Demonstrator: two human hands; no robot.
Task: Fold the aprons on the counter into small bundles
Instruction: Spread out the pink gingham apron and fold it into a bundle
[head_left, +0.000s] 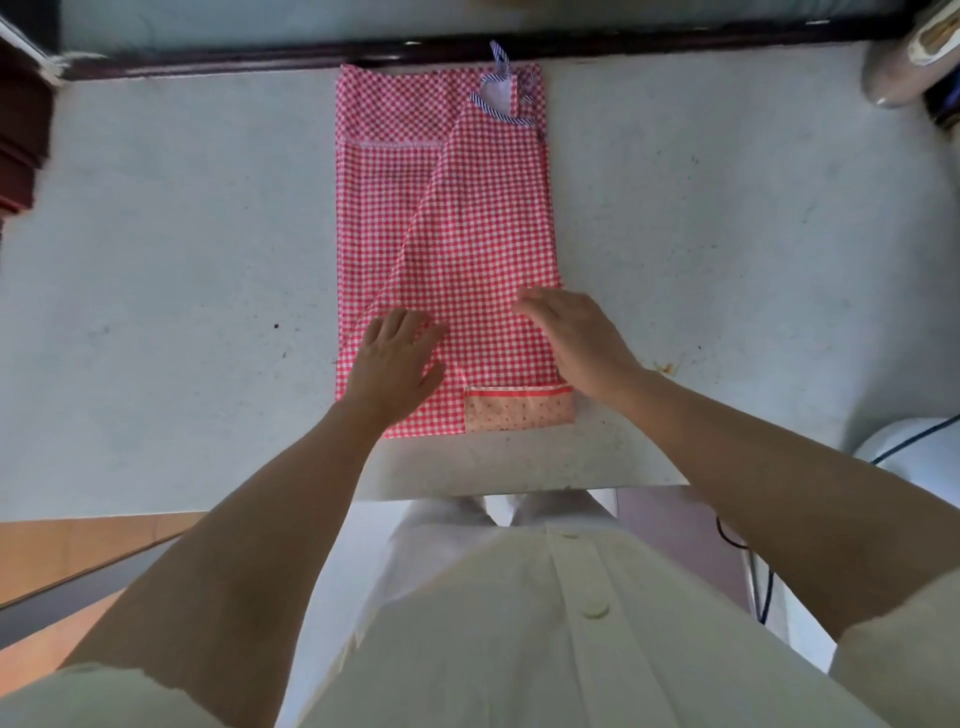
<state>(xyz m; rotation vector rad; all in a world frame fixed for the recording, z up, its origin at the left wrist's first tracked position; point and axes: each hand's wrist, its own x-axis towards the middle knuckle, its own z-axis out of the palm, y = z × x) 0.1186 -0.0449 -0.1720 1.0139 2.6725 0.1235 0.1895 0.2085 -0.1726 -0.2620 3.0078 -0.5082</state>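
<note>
We have one red-and-white checked apron (467, 218) lying lengthwise on the pale counter (182, 260), folded into a long narrow strip that runs from the far dark edge of the counter toward us. Its right-hand layer is folded over on a slant, so a diagonal edge crosses the strip from upper right to lower left. At the far end we see a blue-striped strap (500, 57) and trim, and at the near end a pink dotted patch (519, 413) with a bright band above it. Our left hand (395, 364) lies flat, fingers spread, on the near left part of the apron, close to the slanted edge. Our right hand (571, 338) rests palm down on the near right edge of the cloth, fingers loosely extended. Neither hand grips anything; both simply press on the fabric, set apart with checked cloth showing between them.
</note>
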